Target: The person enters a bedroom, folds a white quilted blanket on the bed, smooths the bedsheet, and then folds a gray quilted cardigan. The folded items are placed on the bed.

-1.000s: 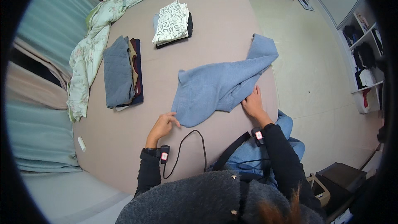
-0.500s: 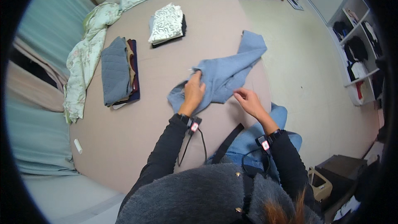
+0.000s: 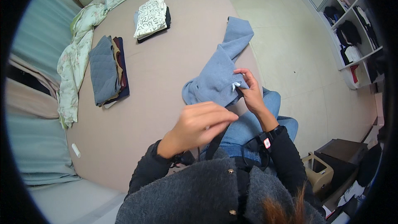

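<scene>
A blue-grey knitted garment (image 3: 215,76) lies rumpled on the bed, one sleeve stretched toward the far right edge. My right hand (image 3: 253,93) pinches its near right edge, beside a small white tag (image 3: 236,86). Closer to my body, my left hand (image 3: 197,126) is raised in front of the garment's near edge. Its fingers and thumb are drawn together, slightly blurred, with nothing visible between them. Part of the garment's near edge is hidden behind this hand.
On the bed (image 3: 137,141) stand a stack of folded clothes with a grey quilted top (image 3: 103,70) and a smaller stack topped by white patterned cloth (image 3: 151,16). A floral quilt (image 3: 74,66) lies along the left. Open shelves (image 3: 352,29) hold clothes at right.
My left hand has come off the garment and back toward my body. My right hand has moved up and taken hold of the edge near the tag; the garment has been turned and shifted.
</scene>
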Demonstrator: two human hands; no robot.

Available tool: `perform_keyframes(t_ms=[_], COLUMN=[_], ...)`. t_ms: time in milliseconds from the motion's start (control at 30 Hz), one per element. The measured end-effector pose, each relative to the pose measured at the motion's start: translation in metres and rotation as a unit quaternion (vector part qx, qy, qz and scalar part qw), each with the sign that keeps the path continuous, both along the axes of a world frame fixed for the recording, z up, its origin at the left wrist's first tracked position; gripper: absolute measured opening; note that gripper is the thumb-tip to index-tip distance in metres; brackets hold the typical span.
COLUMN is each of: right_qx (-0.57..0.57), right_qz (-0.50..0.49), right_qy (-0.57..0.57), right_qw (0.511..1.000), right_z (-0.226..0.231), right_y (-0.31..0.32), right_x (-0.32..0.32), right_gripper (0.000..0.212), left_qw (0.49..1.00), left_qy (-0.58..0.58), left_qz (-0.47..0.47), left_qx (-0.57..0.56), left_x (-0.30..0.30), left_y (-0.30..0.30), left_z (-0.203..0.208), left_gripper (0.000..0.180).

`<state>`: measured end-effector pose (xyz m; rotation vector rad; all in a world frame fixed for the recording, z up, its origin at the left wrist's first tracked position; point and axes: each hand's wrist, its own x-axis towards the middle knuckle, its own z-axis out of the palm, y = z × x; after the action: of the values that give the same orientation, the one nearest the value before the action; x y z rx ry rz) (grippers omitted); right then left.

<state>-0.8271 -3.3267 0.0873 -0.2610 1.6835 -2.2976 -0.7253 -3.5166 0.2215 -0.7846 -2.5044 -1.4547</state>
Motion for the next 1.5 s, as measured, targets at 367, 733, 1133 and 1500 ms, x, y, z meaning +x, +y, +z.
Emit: perform_keyframes(t_ms=[367,733,1133,1500], right_qx=[0.090,0.278,0.293,0.409], right_qz=[-0.015,0.029,-0.140,-0.116], right_qy=[0.024,0.202,0.204,0.355], right_qw=[0.996,0.939,0.923,0.833], right_z=[-0.003,0.008,0.056,0.175], right_y=[0.031,0.036,0.007,0.074], right_x=[0.021,0.020,0.002,-0.073], right_gripper=[0.034,0.036,0.015,0.024], left_qw=[0.933,0.876,0.988,0.791], left_qy=[0.168,0.283,-0.020,0.237], left_qz=[-0.100,-0.038,0.021,0.030], left_qx=[0.303,0.389,0.149,-0.564], left_x=[0.039,0.040,0.000,-0.072], left_y=[0.038,0.052,0.036,0.026], left_z=[0.128,0.119,0.035,-0.013], left_gripper=[0.007,0.007,0.014,0.056])
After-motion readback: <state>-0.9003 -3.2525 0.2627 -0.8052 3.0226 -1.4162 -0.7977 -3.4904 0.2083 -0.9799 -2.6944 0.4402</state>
